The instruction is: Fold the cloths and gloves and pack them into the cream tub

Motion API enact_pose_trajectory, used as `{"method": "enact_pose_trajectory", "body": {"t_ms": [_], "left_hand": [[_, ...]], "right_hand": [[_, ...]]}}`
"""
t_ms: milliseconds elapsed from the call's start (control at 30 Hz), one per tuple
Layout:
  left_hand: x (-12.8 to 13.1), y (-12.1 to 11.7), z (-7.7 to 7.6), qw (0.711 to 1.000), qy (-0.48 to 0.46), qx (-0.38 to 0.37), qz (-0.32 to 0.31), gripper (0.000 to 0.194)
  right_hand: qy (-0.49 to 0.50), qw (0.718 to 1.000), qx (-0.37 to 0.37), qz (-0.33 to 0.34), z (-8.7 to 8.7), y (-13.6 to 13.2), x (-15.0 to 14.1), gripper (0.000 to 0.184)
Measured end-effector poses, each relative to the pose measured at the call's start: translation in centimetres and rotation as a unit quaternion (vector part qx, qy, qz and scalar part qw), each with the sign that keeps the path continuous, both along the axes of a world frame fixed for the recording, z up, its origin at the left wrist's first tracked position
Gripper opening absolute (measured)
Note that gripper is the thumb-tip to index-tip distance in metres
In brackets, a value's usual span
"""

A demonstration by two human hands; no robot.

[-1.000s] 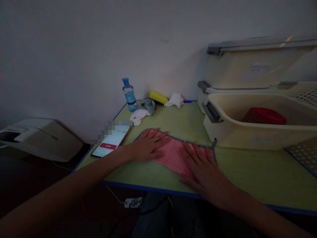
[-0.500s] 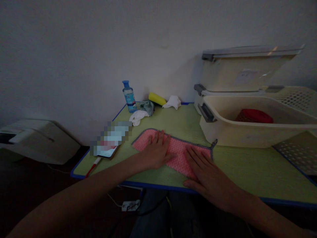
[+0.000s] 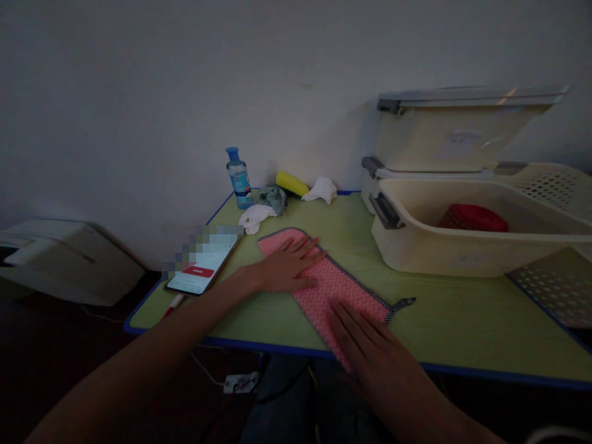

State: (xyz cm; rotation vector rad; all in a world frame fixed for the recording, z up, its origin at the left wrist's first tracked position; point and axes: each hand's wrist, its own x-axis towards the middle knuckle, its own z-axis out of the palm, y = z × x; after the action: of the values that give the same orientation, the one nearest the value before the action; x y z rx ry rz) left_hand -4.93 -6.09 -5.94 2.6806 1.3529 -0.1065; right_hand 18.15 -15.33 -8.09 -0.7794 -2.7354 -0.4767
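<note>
A pink textured cloth [image 3: 319,296] with a dark patterned border and a hanging loop lies folded and slanted across the green table [image 3: 444,320]. My left hand [image 3: 289,265] rests flat on its far left part, fingers spread. Over the near part lies my right hand [image 3: 370,345], palm down with its fingers stretched out side by side; its thumb is not visible. The cloth's near corner reaches the table's blue front edge beneath the right hand. Left of my left hand is a phone [image 3: 203,262] with a lit screen, partly blurred out.
A blue bottle [image 3: 240,185] stands at the back left, near a grey cloth [image 3: 272,198], white cloths [image 3: 256,216] and a yellow roll-shaped thing [image 3: 291,183]. At right, a cream bin [image 3: 435,253] holds a red basket [image 3: 478,217]; a lidded box [image 3: 430,139] stands behind.
The cloth has turned, its looped end swinging nearer to me and its left end going farther back. My right hand has moved nearer with it; my left hand has shifted slightly up and left.
</note>
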Motion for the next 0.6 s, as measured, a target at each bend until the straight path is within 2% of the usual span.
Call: {"method": "enact_pose_trajectory", "body": {"t_ms": [100,200,433,600], "left_hand": [[-0.1,-0.1,-0.3,1.000,-0.009,0.015,-0.010,0.069],[-0.2,-0.2,-0.4,1.000,-0.011,0.024,-0.013,0.069],[-0.1,-0.3,-0.4,0.999,-0.019,0.029,-0.008,0.068],[-0.1,-0.3,-0.4,0.999,-0.022,0.029,-0.009,0.069]], "right_hand": [[-0.006,1.000,0.015,0.016,0.1,-0.1,0.2,0.047],[-0.017,0.999,-0.005,0.040,0.8,0.0,0.7,0.053],[0.009,0.996,-0.058,0.074,2.6,1.6,1.9,0.038],[0.024,0.996,-0.028,0.082,2.9,3.2,3.0,0.037]]}}
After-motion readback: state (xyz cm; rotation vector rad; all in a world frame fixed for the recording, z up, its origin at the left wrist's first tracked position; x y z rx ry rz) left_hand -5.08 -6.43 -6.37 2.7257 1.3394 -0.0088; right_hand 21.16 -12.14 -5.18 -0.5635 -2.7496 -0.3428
